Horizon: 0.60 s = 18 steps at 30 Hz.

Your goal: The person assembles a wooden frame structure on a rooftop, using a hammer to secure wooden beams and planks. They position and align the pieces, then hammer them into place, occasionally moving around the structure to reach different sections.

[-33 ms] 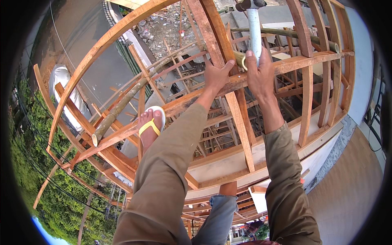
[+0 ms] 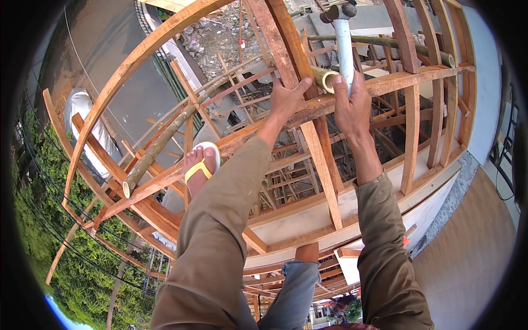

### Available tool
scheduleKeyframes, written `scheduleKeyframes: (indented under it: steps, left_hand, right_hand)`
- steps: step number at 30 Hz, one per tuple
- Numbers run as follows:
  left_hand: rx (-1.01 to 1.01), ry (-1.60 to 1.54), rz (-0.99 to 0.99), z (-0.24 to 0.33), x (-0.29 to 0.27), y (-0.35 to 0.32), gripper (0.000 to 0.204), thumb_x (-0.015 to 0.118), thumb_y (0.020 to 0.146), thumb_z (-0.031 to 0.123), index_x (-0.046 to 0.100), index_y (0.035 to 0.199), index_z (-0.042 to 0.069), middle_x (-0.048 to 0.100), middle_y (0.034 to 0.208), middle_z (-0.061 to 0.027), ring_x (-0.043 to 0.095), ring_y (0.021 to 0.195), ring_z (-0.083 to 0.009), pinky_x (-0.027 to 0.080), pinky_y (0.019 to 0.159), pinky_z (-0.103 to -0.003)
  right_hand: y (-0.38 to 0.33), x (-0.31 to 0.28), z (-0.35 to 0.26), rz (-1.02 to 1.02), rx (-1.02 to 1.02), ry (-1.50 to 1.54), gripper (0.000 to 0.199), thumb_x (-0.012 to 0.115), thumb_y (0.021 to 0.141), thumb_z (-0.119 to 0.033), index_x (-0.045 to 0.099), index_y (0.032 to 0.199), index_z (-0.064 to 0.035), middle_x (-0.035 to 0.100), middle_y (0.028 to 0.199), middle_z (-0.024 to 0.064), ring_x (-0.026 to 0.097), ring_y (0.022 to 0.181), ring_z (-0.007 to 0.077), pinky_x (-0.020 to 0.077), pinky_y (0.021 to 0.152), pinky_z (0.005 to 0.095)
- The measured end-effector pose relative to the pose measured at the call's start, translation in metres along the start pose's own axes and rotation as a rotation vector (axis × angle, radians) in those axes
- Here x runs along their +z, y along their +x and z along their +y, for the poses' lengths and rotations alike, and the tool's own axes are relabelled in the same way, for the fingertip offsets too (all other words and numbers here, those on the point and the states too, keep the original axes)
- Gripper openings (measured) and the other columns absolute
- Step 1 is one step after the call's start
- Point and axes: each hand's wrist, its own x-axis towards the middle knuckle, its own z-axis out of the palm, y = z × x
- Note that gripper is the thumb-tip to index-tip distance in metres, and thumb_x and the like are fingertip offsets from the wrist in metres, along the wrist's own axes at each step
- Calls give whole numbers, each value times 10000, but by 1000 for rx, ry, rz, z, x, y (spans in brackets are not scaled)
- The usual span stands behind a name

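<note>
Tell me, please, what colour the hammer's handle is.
The handle is pale blue, seen best in the head view.

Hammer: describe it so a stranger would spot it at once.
Find the timber frame spanning the picture, then its long beam across the upper half. Right of centre there, the right hand grips the hammer. Its pale blue handle sets it apart from brown timber and the bamboo pole beside it.

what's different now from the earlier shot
The right hand and hammer have shifted slightly down the picture, showing the hammer's head whole and more of the bamboo end. Nothing was grasped or released. The left hand stays at the upright timber.
</note>
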Motion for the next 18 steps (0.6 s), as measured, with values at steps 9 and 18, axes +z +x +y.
scheduleKeyframes:
  steps: [9, 18]
  left_hand:
    - [-28, -190, -264, 28, -48, 69, 712, 727, 924, 438, 478, 1352, -75, 625, 1248, -202, 655, 1114, -284, 537, 979, -435]
    - [-31, 9, -192, 2, -37, 94, 748, 746, 889, 449, 483, 1299, -119, 607, 1240, -263, 633, 1133, -344, 488, 1001, -456]
  right_hand:
    - [-119, -46, 54, -353, -184, -321, 406, 619, 972, -203, 513, 1318, -19, 679, 1001, 251, 687, 816, 433, 560, 683, 493]
    - [-146, -18, 70, -443, 9, -170, 341, 551, 1026, -286, 518, 1281, -62, 674, 957, 228, 684, 745, 421, 524, 626, 498]
